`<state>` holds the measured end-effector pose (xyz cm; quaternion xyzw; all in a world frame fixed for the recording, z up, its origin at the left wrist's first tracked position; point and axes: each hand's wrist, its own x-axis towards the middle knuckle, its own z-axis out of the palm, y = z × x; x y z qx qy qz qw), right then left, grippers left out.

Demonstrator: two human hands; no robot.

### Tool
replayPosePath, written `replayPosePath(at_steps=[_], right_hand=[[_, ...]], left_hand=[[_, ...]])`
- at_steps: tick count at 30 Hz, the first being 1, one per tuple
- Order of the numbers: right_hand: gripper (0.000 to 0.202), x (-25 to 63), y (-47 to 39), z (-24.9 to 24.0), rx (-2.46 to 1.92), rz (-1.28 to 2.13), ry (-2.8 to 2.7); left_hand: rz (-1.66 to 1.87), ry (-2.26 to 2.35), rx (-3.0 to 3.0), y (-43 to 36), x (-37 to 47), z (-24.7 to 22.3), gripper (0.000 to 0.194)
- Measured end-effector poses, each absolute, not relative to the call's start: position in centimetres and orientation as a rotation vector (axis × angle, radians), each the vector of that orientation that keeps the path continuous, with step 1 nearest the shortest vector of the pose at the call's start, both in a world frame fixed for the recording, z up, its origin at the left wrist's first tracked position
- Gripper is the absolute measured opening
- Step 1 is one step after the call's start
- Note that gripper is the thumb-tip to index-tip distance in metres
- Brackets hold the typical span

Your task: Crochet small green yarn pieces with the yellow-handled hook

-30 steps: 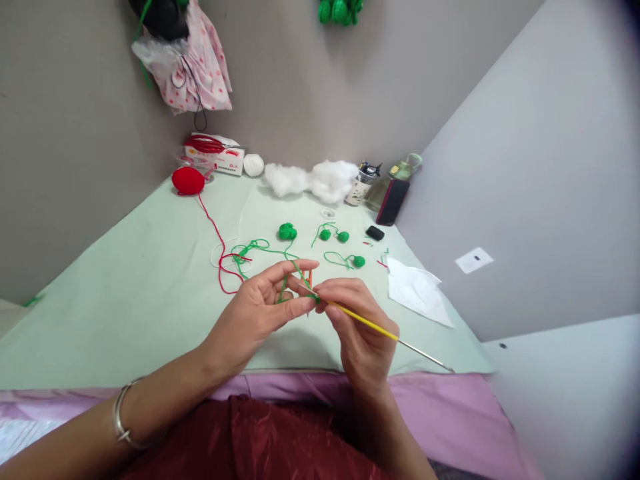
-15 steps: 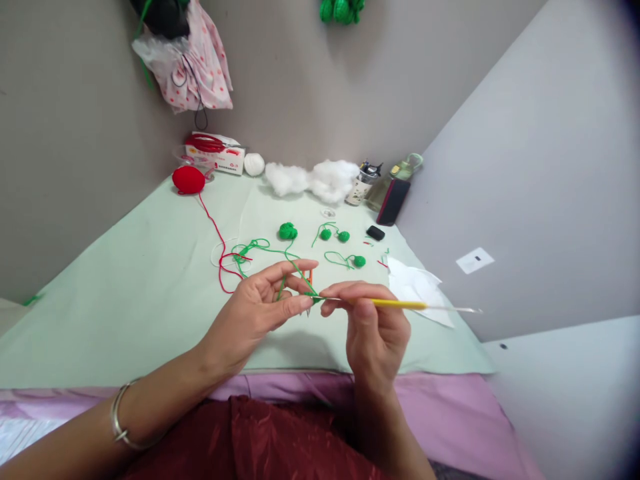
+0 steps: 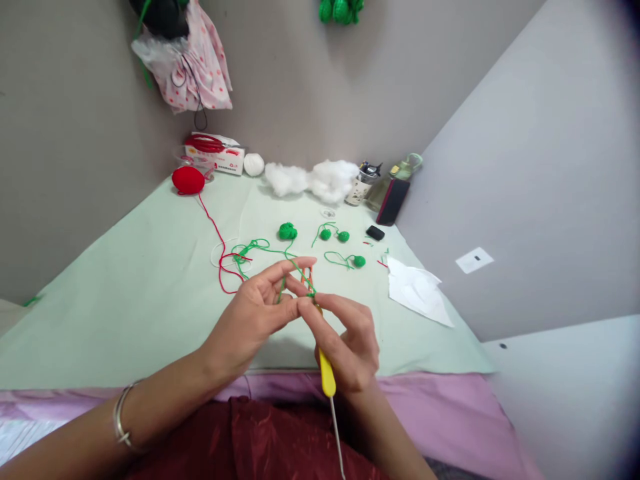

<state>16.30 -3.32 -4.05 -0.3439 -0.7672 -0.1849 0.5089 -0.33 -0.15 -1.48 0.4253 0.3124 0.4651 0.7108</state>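
My left hand [image 3: 267, 300] pinches a small piece of green crochet work [image 3: 311, 295], with green yarn [image 3: 301, 272] running over its raised index finger. My right hand [image 3: 347, 337] is closed around a crochet hook [image 3: 327, 373] with a yellow handle, its fingertips meeting the left ones at the work. The hook's rear metal end points down toward my lap, while its front tip is hidden by the fingers. From the left hand the yarn leads back to a green yarn ball [image 3: 287, 231]. Just behind the fingers lies an orange-handled tool [image 3: 307, 274], partly covered.
Small green crocheted balls [image 3: 359, 261] lie right of centre. A red yarn ball [image 3: 189, 180] with a trailing strand is at left. White stuffing [image 3: 333, 181], a pen cup [image 3: 361, 183], a phone [image 3: 393, 202] and a bottle [image 3: 406, 167] line the back. White paper [image 3: 419, 290] rests at right.
My right hand has turned and moved left against the left fingertips. The crochet hook has swung from pointing right to pointing down toward me. The left hand has barely moved.
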Motion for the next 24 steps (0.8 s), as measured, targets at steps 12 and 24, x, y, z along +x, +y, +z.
replayPosePath(at_steps=[12, 24], right_hand=[[0.022, 15.9, -2.4, -3.0, -0.825, 0.359, -1.500], [0.019, 16.6, -1.9, -2.4, -0.782, 0.574, -1.301]], left_hand=[[0.999, 0.650, 0.884, 0.0, 0.0, -1.1, 0.047], [0.992, 0.604, 0.807, 0.4, -0.2, -1.0, 0.032]])
